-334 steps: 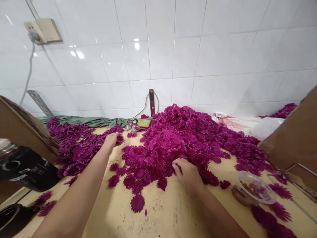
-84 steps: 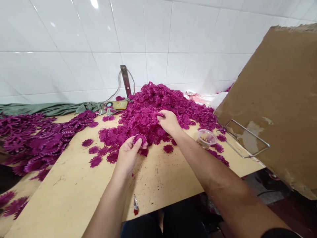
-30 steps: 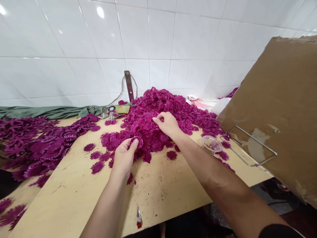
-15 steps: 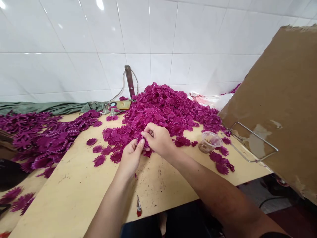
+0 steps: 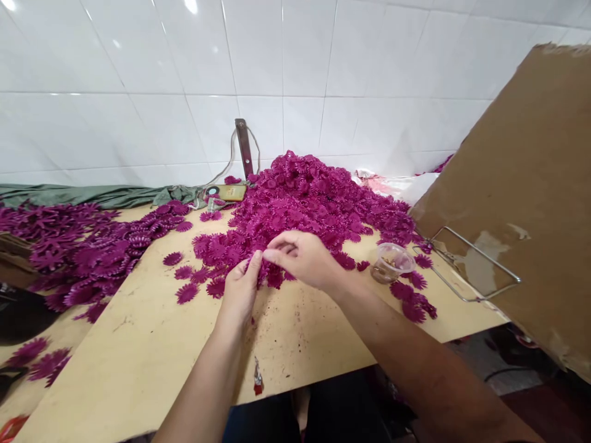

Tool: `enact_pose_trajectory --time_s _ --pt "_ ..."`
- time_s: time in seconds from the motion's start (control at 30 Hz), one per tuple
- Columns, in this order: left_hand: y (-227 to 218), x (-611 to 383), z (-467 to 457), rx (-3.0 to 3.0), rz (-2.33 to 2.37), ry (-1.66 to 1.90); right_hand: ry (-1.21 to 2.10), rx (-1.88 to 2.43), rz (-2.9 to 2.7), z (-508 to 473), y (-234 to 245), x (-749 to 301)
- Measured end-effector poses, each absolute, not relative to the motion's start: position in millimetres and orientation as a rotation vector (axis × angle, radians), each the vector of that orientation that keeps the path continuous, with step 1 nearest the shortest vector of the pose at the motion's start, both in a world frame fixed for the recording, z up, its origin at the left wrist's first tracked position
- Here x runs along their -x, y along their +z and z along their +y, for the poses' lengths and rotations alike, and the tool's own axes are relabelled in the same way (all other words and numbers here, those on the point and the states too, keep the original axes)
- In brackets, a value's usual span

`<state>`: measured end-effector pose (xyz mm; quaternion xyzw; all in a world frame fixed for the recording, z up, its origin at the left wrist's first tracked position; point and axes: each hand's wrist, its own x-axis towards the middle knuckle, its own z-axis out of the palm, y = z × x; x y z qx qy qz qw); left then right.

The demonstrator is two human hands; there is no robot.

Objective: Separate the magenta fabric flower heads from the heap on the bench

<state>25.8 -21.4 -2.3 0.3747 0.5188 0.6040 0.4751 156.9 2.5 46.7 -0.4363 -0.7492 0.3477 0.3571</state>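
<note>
At centre frame, above a pale desk [image 5: 138, 344], the left hand [image 5: 241, 284] pinches a purple flower [image 5: 261, 269]; the curled right hand [image 5: 302, 259] is just beside it, its grip unclear. Behind them rises a flower heap [image 5: 309, 191].

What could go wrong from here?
The right arm runs close to the clear cup; a swing might tip it. The silver-and-red scrap lies near the front edge of the table and could get brushed off. Left hand and right hand mostly hide what lies between; slips might go unseen.
</note>
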Motion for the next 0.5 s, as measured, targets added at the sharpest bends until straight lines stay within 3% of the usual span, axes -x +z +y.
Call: enact_pose_trajectory --time_s 0.1,0.5 --pt "-1 -28 -24 -1.0 1.236 1.382 1.02 1.083 -1.857 -7 36 -144" --pt "12 -36 -24 -1.06 1.201 1.516 0.757 1.34 -1.627 34 29 -125"
